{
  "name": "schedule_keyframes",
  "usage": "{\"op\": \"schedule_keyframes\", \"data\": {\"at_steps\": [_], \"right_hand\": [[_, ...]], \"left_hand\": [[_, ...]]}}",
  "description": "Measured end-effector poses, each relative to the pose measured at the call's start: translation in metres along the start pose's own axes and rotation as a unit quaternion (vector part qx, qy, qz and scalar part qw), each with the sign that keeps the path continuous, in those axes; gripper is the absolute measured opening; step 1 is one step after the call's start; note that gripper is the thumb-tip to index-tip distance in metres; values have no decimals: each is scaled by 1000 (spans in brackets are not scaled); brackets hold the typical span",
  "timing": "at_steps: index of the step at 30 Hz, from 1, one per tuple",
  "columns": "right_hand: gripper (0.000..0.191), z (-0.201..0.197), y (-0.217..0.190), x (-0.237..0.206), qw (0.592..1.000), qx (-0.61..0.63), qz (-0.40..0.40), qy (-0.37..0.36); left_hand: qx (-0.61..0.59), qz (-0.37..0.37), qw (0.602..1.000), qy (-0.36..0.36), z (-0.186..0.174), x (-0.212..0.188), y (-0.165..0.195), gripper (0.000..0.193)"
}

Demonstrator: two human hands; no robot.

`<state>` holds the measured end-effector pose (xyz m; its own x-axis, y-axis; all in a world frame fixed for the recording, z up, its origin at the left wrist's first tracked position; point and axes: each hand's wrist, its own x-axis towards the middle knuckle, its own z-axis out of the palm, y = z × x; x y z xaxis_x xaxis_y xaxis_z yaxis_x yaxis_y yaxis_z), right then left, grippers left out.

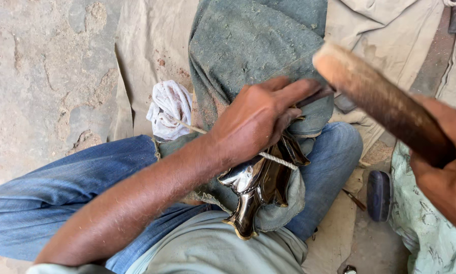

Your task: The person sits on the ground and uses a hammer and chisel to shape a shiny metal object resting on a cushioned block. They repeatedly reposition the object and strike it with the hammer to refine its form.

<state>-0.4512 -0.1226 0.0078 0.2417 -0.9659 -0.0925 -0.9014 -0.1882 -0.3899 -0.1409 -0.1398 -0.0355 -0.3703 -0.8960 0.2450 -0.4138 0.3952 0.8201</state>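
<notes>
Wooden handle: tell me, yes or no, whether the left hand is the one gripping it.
No. The right hand grips the wooden handle, while the left hand presses a thin tool on the shiny metal piece.

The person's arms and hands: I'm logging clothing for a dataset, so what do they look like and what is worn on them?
Both hands are bare: no gloves, rings or watch show. The left hand joins a forearm bare up to the elbow, with fine hair on it and a pale grey-green sleeve edge at the frame's bottom. The right hand is cut off by the frame edge, so no sleeve is visible there.
</notes>
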Motion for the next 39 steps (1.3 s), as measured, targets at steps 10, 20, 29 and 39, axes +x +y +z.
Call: {"op": "schedule_keyframes", "data": {"at_steps": [10,20,29,39], "right_hand": [[41,2,70,50,994,-44,64,-72],[49,18,172,45,946,16,291,-144],[51,15,90,-18,971,-4,209,-115],[29,51,-33,-85,960,181,208,40]], "left_hand": [[-98,-72,987,108,10,-22,-13,44],[-61,18,998,30,6,-10,-23,42],[-26,56,998,-25,-8,4,-18,49],[47,70,973,-216,-5,38,-12,41]]}}
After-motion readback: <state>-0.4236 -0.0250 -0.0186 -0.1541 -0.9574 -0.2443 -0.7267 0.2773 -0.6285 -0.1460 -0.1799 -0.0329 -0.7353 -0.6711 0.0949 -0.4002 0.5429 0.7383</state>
